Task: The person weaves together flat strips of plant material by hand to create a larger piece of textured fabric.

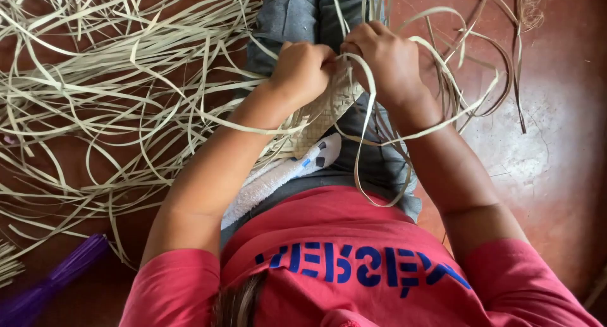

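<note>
My left hand and my right hand are close together over my lap, both pinching pale straw strips at the top edge of a small woven straw piece. The woven piece hangs just below my hands, resting on my grey trousers. Long loose strips trail from it and loop down across my lap and to the right. A white cloth with a small blue and black mark lies on my lap below the weave.
A large loose pile of pale straw strips covers the reddish floor to the left. More strips curl at the upper right. A purple bundle lies at the lower left.
</note>
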